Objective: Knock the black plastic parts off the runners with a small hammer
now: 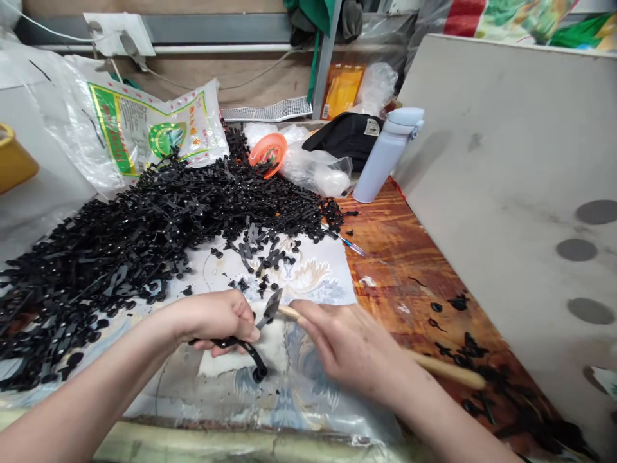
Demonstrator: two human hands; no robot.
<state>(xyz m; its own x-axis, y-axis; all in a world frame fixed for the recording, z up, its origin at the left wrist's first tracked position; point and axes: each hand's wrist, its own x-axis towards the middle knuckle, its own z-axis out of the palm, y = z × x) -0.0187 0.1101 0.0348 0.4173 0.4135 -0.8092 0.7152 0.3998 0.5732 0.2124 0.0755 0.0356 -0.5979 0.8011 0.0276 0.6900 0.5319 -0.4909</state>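
My left hand (226,319) is closed around a black plastic strip (254,355) whose curved end carries a round stud and hangs below the fingers. In my right hand (342,331) is a small hammer (446,368), gripped close to its head. Its pale wooden handle runs back under my right forearm, and the dark, pointed metal head (272,306) is right beside my left fingertips. Whether the head touches the strip is unclear. Beneath both hands lies a whitish pad (216,365) on a patterned cloth under clear plastic.
A large heap of black plastic parts (159,218) covers the left and back. Behind it are a printed plastic bag (159,128) and an orange dish (268,155). A blue bottle (385,157) and a screwdriver (354,246) are rightward, beside a grey upright panel (506,161).
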